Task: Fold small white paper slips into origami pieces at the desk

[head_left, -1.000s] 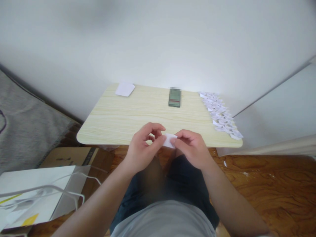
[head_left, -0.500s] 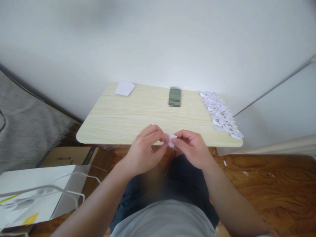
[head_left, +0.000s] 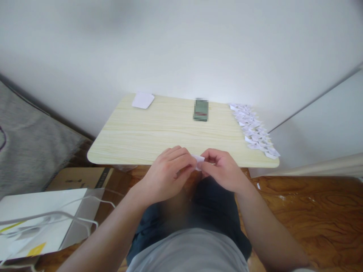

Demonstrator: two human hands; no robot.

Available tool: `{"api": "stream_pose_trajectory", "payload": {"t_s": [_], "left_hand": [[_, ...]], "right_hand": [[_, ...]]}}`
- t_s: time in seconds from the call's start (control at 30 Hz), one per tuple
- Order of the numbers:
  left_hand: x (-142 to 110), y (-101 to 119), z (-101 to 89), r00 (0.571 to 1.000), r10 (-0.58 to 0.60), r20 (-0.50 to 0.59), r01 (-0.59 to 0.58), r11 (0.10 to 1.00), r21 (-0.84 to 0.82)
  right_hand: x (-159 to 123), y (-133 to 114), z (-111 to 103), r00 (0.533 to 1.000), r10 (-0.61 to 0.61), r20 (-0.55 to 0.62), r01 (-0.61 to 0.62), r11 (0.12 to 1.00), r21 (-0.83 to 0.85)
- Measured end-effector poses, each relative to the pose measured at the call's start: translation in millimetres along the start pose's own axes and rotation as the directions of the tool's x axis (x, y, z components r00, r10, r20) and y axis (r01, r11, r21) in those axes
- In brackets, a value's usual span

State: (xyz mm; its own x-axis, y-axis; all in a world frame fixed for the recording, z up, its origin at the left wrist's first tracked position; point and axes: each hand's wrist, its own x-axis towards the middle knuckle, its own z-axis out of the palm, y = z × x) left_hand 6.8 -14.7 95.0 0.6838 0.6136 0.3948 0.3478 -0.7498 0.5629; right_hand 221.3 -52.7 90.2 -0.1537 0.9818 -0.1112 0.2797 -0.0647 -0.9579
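A small piece of white paper (head_left: 198,160) is pinched between both hands at the table's near edge. My left hand (head_left: 172,172) is closed on its left side, thumb and fingers together. On the right side, the thumb and forefinger of my right hand (head_left: 222,170) grip it. Fingers cover much of the paper, so its folds cannot be made out. Along the table's right side lie rows of folded white paper pieces (head_left: 253,130). A stack of flat white paper (head_left: 143,100) sits at the back left corner.
The pale wood-grain table (head_left: 159,132) stands against a white wall. A blurred green rectangular object (head_left: 201,110) lies near its back edge. Low on the left are a cardboard box (head_left: 76,177), a white box (head_left: 36,215) with white cables, and grey fabric (head_left: 34,139).
My left hand has shifted right over the paper and its fingers have closed on it. Less of the paper shows now. My right hand has stayed nearly in place.
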Motion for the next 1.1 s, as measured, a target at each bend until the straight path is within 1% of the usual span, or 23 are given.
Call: {"api": "stream_pose_trajectory", "payload": {"t_s": [0.1,0.3,0.4,0.5,0.67,0.83,0.9,0.97,1.0,1.03,1.1], "left_hand": [[1.2,0.3,-0.9,1.000,0.004,0.022,-0.004,1.000,0.019],[1.1,0.3,-1.3,0.997,0.040,0.062,-0.045,0.996,0.079],[0.4,0.2,-2.0,0.995,0.052,0.088,-0.061,0.993,0.097],[0.1,-0.5,-3.3,0.994,0.050,0.094,-0.060,0.992,0.113],[0.4,-0.1,-4.4,0.995,0.049,0.084,-0.058,0.992,0.108],[0.1,-0.1,-2.8,0.996,0.045,0.083,-0.050,0.997,0.061],[-1.4,-2.2,-1.3,1.000,0.001,0.007,-0.001,1.000,-0.024],[-3.1,-5.1,0.4,0.989,-0.099,-0.110,0.083,0.986,-0.144],[-3.9,-6.4,1.3,0.976,-0.161,-0.145,0.130,0.971,-0.201],[-4.5,-7.4,2.3,0.965,-0.217,-0.150,0.176,0.953,-0.247],[-5.2,-8.1,4.6,0.948,-0.301,-0.101,0.257,0.915,-0.310]], "right_hand": [[-1.2,-0.1,1.6,0.999,-0.010,-0.031,0.009,1.000,-0.020],[-2.2,-1.4,0.5,1.000,0.003,0.025,-0.002,0.998,-0.055],[-2.1,0.7,1.6,1.000,0.000,0.006,0.000,0.996,-0.085],[-2.3,2.1,3.3,1.000,-0.018,-0.003,0.018,0.997,-0.072],[-3.1,-1.2,1.4,0.999,-0.032,0.033,0.033,0.999,-0.039],[-3.7,-2.6,1.1,0.999,-0.039,0.017,0.039,0.998,-0.042],[-4.0,-2.9,1.8,0.999,-0.049,-0.007,0.049,0.998,-0.030],[-4.5,-3.8,2.1,0.998,-0.062,-0.027,0.062,0.998,-0.013],[-4.7,-4.3,2.0,0.997,-0.070,-0.033,0.070,0.998,-0.005],[-4.9,-4.8,1.8,0.996,-0.078,-0.034,0.078,0.997,0.001],[-5.1,-5.1,1.5,0.996,-0.087,-0.027,0.088,0.996,0.006]]}}
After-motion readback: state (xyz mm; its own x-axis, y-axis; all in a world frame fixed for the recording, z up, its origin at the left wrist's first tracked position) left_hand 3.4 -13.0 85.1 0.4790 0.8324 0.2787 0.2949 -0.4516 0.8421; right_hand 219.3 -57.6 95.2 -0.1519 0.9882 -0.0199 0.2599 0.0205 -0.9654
